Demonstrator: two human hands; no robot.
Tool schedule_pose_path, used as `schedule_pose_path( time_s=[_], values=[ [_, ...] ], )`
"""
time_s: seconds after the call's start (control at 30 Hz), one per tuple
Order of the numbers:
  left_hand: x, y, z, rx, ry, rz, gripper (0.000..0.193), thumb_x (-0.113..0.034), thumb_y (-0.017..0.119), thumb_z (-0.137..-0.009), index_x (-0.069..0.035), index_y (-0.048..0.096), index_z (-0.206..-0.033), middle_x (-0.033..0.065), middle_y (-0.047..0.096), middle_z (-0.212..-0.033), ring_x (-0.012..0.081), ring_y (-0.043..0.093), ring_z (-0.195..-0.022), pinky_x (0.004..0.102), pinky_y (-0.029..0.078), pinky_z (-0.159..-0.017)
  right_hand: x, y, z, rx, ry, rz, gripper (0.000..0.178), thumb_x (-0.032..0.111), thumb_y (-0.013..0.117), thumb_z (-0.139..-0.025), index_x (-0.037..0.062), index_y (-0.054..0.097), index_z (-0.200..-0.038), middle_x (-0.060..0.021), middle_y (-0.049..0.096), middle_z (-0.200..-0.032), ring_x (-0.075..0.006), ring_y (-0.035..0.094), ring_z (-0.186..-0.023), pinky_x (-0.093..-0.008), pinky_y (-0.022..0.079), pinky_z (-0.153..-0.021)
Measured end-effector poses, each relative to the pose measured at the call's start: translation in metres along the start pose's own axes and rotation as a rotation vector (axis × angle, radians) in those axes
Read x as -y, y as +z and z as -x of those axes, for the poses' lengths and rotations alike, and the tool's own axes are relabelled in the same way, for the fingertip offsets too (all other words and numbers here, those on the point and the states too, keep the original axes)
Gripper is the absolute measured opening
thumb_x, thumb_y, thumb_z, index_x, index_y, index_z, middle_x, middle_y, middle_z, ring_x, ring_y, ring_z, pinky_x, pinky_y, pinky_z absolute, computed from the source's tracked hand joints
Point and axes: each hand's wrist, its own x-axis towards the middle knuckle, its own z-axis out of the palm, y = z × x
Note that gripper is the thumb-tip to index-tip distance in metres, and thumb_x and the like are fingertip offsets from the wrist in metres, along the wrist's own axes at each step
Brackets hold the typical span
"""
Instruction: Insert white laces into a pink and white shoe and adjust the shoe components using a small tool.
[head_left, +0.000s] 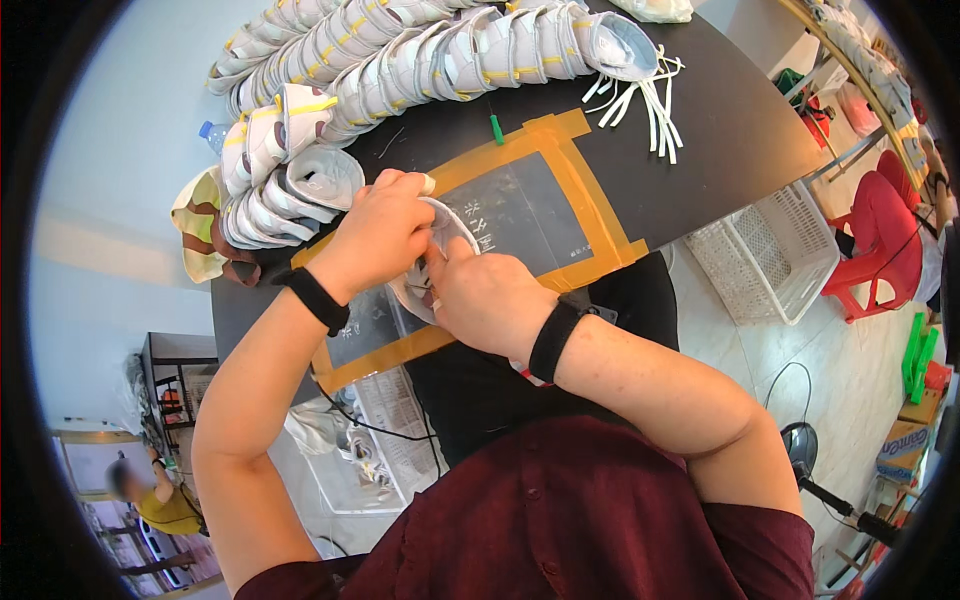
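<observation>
Left hand and right hand clamped on upper, likely bracing it. Stack sits behind mat, presumably for room.

Black table (taped sheet, nested grey fabric pieces)

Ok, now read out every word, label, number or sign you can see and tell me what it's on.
I won't copy the wording, but here's where it stands:
Carton at the right: large pale lettering on blue.
Dark panel framed in orange tape: white characters, the smallest too blurred to read.
Held shoe upper: no text I can make out.
</observation>
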Motion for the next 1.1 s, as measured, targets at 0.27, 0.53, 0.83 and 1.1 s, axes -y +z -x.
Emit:
schedule_pose_path(
  time_s=[0.27,0.53,0.83,1.1],
  values=[
    [0.001,0.001,0.004,-0.057,0.019,-0.021,0.012,-0.015,0.068,-0.075,-0.003,0.064,-0.076,0.014,0.059,-0.118,0.0332,0.051,-0.112,0.0459,0.041,-0.091,-0.001,0.014,-0.008,0.043,0.127,-0.048,0.04,0.024,0.058,-0.089,-0.0075,0.054,-0.114,-0.0184,0.06,-0.093,-0.0312,0.068,-0.069,-0.039,0.055,-0.061],
    [-0.005,-0.011,-0.008,0.202,-0.029,-0.18,0.013,-0.018,0.068,-0.076,-0.005,0.065,-0.076,0.0096,0.057,-0.1,0.0301,0.051,-0.101,0.0448,0.041,-0.084,0.0,0.016,-0.002,-0.036,0.029,0.029,0.041,0.025,0.059,-0.088,-0.007,0.055,-0.114,-0.0159,0.058,-0.088,-0.027,0.066,-0.063,-0.0352,0.055,-0.056],
    [-0.004,-0.008,0.013,-0.003,0.033,0.056,0.01,-0.008,0.064,-0.073,0.001,0.061,-0.074,0.0112,0.063,-0.104,0.0343,0.052,-0.103,0.0452,0.042,-0.088,0.0,0.023,-0.006,-0.062,0.058,-0.052,0.04,0.023,0.058,-0.089,-0.0076,0.055,-0.115,-0.017,0.059,-0.09,-0.0281,0.067,-0.065,-0.0369,0.055,-0.057],
    [0.0,-0.009,0.017,-0.051,0.027,0.068,0.009,-0.003,0.065,-0.075,0.004,0.06,-0.076,0.0181,0.061,-0.116,0.037,0.051,-0.111,0.0428,0.041,-0.094,-0.007,0.015,-0.003,-0.106,-0.036,-0.049,0.042,0.024,0.06,-0.089,-0.0065,0.055,-0.118,-0.017,0.059,-0.09,-0.0292,0.067,-0.066,-0.0385,0.055,-0.058]
  ],
)
